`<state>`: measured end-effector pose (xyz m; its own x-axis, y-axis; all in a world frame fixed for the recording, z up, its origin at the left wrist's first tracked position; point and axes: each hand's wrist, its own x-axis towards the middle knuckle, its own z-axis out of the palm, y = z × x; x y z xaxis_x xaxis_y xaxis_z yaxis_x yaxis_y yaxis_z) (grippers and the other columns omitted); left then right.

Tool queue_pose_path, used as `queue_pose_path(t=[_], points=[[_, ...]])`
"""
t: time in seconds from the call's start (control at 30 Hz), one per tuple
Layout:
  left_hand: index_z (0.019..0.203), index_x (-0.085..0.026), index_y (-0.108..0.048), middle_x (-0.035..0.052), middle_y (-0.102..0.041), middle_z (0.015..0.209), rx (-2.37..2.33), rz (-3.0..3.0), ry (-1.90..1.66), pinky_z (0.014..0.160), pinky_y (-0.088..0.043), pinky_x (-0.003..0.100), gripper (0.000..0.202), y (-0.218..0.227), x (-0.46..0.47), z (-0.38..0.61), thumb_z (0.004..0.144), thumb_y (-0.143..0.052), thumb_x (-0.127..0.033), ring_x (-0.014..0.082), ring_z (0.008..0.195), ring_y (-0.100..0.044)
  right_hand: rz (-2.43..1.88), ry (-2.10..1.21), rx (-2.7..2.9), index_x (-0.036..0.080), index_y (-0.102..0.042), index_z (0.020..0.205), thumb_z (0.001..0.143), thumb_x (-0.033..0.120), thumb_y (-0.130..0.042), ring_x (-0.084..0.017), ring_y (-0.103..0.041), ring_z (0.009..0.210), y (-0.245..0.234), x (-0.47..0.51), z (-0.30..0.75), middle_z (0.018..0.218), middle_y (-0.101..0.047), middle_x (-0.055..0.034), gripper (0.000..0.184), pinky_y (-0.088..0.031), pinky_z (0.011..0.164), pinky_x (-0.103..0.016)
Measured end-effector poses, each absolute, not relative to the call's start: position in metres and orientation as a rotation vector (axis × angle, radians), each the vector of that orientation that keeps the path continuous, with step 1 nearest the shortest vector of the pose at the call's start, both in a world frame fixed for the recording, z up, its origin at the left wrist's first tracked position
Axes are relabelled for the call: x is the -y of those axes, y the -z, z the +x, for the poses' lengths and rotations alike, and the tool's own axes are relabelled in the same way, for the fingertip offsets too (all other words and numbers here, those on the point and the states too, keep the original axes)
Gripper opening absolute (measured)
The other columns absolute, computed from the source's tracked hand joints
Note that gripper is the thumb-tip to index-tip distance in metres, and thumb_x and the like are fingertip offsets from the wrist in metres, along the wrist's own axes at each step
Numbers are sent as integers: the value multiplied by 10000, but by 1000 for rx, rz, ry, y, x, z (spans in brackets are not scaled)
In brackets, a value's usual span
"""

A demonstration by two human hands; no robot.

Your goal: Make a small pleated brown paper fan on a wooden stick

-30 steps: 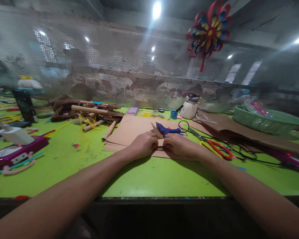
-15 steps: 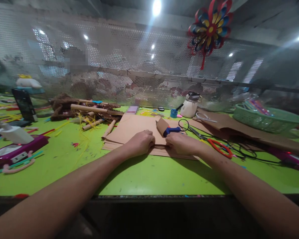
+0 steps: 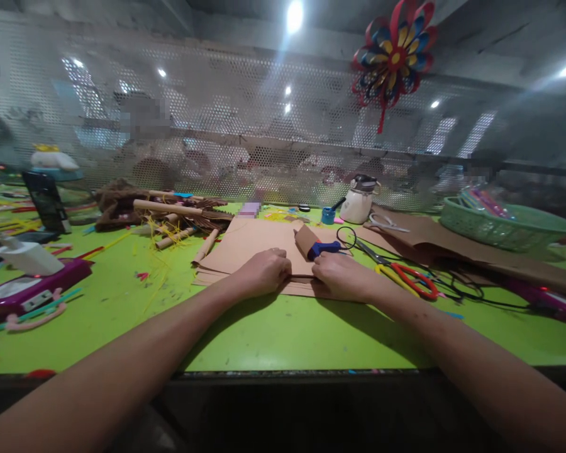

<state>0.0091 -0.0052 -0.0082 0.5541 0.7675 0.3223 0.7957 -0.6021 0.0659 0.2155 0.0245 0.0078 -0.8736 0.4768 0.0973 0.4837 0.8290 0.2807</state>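
A stack of brown paper sheets (image 3: 249, 242) lies on the green table (image 3: 273, 336) in front of me. My left hand (image 3: 263, 272) and my right hand (image 3: 340, 275) rest side by side on its near part, fingers curled, pinching the near edge of the top sheet between them. That sheet's corner (image 3: 304, 238) curls up just behind my fingers. A blue glue gun (image 3: 324, 248) lies partly behind that curl, just beyond my right hand.
Red and yellow scissors (image 3: 408, 277) and black cables lie right of my right hand. Rolled paper tubes (image 3: 179, 220), a white jar (image 3: 359, 202), a green basket (image 3: 504, 225), a pink case (image 3: 26, 289) and a phone (image 3: 47, 201) stand around. A perforated screen closes the back.
The top sheet's corner has lifted and curled up behind my fingers, partly covering the glue gun. Both hands stayed close together on the paper's near edge.
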Motion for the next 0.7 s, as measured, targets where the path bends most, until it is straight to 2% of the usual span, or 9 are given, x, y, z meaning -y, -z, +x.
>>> queue_pose_path(t=[0.2, 0.33, 0.47, 0.6, 0.7], points=[[709, -146, -638, 36, -565, 708, 1563, -2751, 703, 590, -364, 225, 158, 6, 3, 9, 714, -480, -151, 124, 649, -489, -772, 515, 2912, 121, -619, 735, 789, 271, -508, -197, -523, 703, -11, -23, 214, 754, -603, -114, 194, -327, 581, -281], [542, -142, -535, -6, -454, 499, 1868, -2854, 883, 468, -284, 223, 351, -2, 2, 12, 823, -375, -280, 87, 475, -379, -746, 519, 2818, 124, -585, 766, 776, 163, -507, -206, -483, 814, -16, -21, 211, 823, -582, -111, 88, -341, 651, -282], [522, -156, -453, -22, -388, 453, 2096, -2976, 954, 411, -200, 236, 412, -8, 8, 16, 825, -397, -430, 66, 400, -286, -755, 561, 2740, 117, -570, 780, 746, 60, -465, -210, -449, 836, -15, -21, 208, 844, -558, -113, 124, -340, 673, -291], [556, -155, -459, -28, -397, 450, 2157, -3136, 965, 397, -180, 232, 428, -10, 12, 14, 780, -447, -519, 59, 385, -267, -737, 515, 2690, 118, -564, 755, 789, 87, -443, -198, -439, 809, -11, -25, 207, 821, -548, -110, 130, -340, 670, -289], [592, -138, -511, -41, -376, 451, 2222, -3119, 985, 396, -179, 221, 418, -8, 12, 11, 743, -497, -528, 54, 389, -253, -727, 309, 2646, 132, -574, 757, 796, 148, -485, -184, -451, 799, -13, -28, 209, 827, -545, -94, 98, -352, 667, -279]])
